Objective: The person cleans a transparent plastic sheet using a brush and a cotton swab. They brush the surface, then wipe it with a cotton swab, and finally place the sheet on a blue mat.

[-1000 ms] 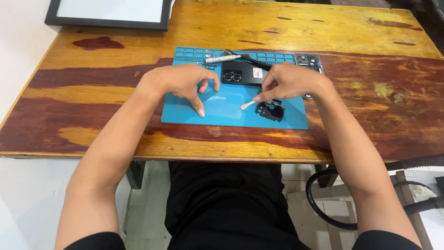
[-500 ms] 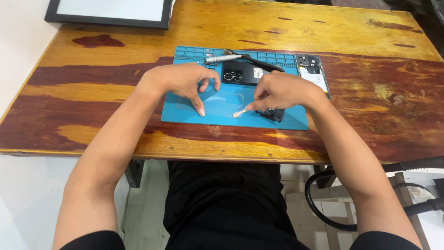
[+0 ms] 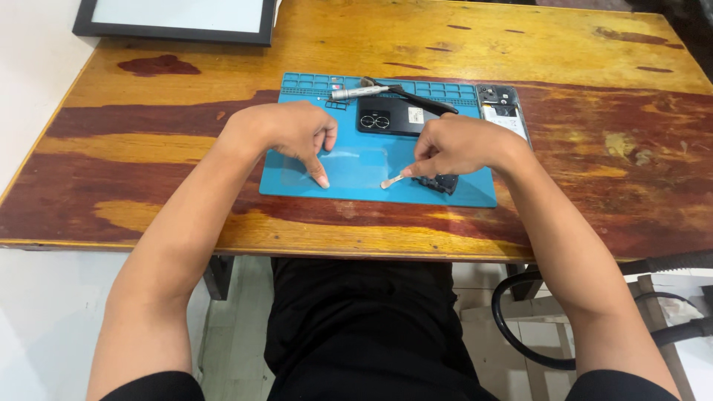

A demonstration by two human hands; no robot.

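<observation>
On the blue mat (image 3: 356,167) near the front edge of the worktop (image 3: 186,82), the right hand (image 3: 460,145) has drawn back toward the small black part (image 3: 444,183) and now covers it partly, the grip pinched shut on a thin white stick (image 3: 394,180). The left hand (image 3: 290,134) keeps one fingertip pressed on the mat, holding nothing. The mat's small compartments at its far edge look mostly empty.

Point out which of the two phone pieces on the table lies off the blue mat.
The opened phone body with its insides showing, lying on the bare wooden table at the blue mat's right edge. The black back cover lies on the mat.
</observation>
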